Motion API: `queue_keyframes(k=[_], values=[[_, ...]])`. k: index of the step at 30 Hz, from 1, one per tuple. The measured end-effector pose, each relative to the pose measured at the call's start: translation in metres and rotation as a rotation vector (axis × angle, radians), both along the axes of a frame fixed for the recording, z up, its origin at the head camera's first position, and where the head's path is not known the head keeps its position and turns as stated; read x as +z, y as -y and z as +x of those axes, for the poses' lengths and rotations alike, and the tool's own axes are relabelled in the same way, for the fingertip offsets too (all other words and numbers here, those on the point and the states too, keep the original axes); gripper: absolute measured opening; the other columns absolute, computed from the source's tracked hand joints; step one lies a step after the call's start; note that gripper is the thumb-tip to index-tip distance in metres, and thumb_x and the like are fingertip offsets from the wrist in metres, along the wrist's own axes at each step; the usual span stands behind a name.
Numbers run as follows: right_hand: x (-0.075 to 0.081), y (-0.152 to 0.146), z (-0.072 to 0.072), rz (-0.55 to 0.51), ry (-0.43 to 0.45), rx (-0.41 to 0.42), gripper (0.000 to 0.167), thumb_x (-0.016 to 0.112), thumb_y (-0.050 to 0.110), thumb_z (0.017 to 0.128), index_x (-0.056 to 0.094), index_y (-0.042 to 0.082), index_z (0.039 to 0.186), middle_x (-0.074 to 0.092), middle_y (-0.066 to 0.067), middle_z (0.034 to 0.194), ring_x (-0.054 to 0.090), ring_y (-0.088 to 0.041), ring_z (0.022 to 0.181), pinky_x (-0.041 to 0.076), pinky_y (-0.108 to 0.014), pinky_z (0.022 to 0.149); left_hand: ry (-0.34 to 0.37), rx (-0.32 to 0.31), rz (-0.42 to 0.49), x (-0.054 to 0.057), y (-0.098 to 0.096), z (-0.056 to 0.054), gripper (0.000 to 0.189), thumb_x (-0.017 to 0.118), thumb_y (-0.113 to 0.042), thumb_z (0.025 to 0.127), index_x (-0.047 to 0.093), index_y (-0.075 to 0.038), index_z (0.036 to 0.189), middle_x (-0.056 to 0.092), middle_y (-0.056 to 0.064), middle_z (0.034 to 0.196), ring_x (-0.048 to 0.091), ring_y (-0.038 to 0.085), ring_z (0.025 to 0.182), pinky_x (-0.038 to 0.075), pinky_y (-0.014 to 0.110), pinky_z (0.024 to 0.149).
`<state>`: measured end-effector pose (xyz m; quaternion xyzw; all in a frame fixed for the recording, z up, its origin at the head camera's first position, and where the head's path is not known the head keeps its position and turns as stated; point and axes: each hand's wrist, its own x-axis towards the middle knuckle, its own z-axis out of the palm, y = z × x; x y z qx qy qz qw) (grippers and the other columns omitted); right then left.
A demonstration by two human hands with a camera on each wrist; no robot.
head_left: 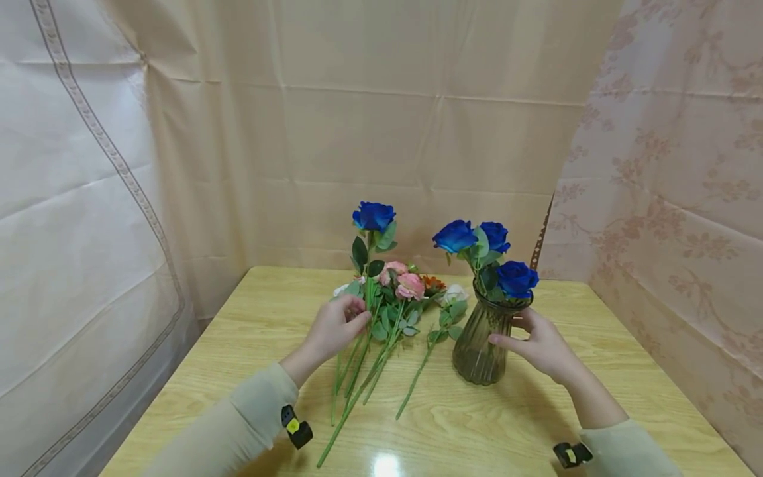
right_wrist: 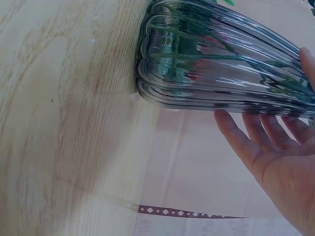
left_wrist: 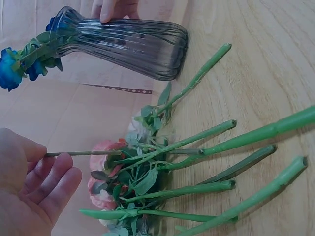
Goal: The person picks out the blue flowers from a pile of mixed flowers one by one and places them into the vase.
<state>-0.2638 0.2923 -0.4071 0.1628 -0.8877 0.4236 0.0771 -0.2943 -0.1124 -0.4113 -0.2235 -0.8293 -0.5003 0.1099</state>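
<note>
Between thumb and fingertips, my left hand (head_left: 340,324) pinches the green stem (left_wrist: 78,153) of a blue rose (head_left: 373,216), whose bloom stands upright above the hand. Behind and below it lie pink flowers (head_left: 410,286) with leaves and several green stems. My right hand (head_left: 545,348) holds a dark, ribbed glass vase (head_left: 479,358) from its right side, thumb in front and fingers behind. In the right wrist view, the fingertips (right_wrist: 224,120) lie along the glass. Three blue roses (head_left: 516,279) stand in the vase, their stems showing through the glass.
A white flower (head_left: 455,295) on a single stem lies between the pile and the vase. An orange flower (head_left: 433,283) sits at the back of the pile. The wooden table (head_left: 441,430) is bordered by a beige curtain (head_left: 369,132) behind and cloth on both sides.
</note>
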Motion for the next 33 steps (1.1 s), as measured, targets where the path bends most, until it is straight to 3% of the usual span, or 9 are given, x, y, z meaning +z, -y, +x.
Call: queue_keyframes(k=[11,16,21,23,25,28,33], values=[[0.01,-0.008,0.004,0.015,-0.027,0.007,0.078,0.077,0.034,0.093,0.037,0.012,0.157,0.048,-0.021,0.149,0.052,-0.048,0.128,0.052,-0.062,0.09,-0.004,-0.007,-0.004,-0.002,-0.001,0.001,0.007,0.068,-0.011,0.099,0.066,-0.004,0.099,0.066,-0.001,0.082,0.069,0.031,0.07,0.055,0.03,0.057],[0.023,-0.015,0.008,-0.02,-0.048,-0.007,0.082,0.076,0.03,0.094,0.03,0.012,0.16,0.044,-0.019,0.15,0.05,-0.044,0.13,0.055,-0.054,0.087,-0.024,-0.007,-0.014,-0.001,-0.002,0.004,0.008,0.069,-0.01,0.098,0.066,-0.003,0.099,0.066,-0.001,0.081,0.068,0.019,0.066,0.055,0.029,0.056],[0.042,-0.019,0.014,-0.072,-0.126,-0.007,0.086,0.076,0.017,0.094,0.022,0.004,0.16,0.034,-0.022,0.155,0.04,-0.047,0.136,0.045,-0.061,0.098,-0.021,-0.018,-0.006,-0.001,-0.003,0.005,0.007,0.069,-0.009,0.098,0.066,-0.002,0.1,0.067,0.001,0.083,0.065,0.01,0.065,0.056,0.029,0.059],[0.049,-0.02,0.017,-0.076,-0.164,-0.022,0.089,0.077,0.014,0.093,0.02,0.006,0.161,0.03,-0.021,0.159,0.036,-0.047,0.139,0.043,-0.053,0.105,-0.016,-0.02,-0.004,-0.001,-0.003,0.006,0.008,0.068,-0.009,0.099,0.066,-0.002,0.101,0.067,0.001,0.083,0.065,0.01,0.066,0.056,0.029,0.059],[0.054,-0.021,0.019,-0.077,-0.201,-0.037,0.091,0.078,0.012,0.092,0.02,0.008,0.162,0.028,-0.02,0.16,0.033,-0.047,0.142,0.043,-0.036,0.108,-0.011,-0.021,-0.002,-0.001,-0.004,0.006,0.008,0.068,-0.008,0.099,0.066,-0.002,0.101,0.067,0.0,0.084,0.066,0.012,0.066,0.057,0.029,0.06],[0.061,-0.022,0.022,-0.078,-0.247,-0.059,0.093,0.08,0.009,0.09,0.022,0.011,0.162,0.029,-0.019,0.16,0.031,-0.044,0.144,0.038,-0.011,0.101,-0.002,-0.023,0.003,-0.001,-0.004,0.006,0.007,0.068,-0.009,0.099,0.066,-0.002,0.101,0.067,-0.001,0.085,0.068,0.015,0.068,0.057,0.029,0.061],[0.07,-0.017,0.029,-0.08,-0.324,-0.082,0.091,0.082,0.004,0.086,0.03,0.012,0.16,0.033,-0.016,0.159,0.034,-0.032,0.145,0.034,-0.008,0.102,-0.003,-0.036,0.012,-0.002,-0.005,0.007,0.005,0.068,-0.008,0.099,0.067,-0.003,0.101,0.068,0.002,0.087,0.069,0.022,0.071,0.057,0.029,0.061]])
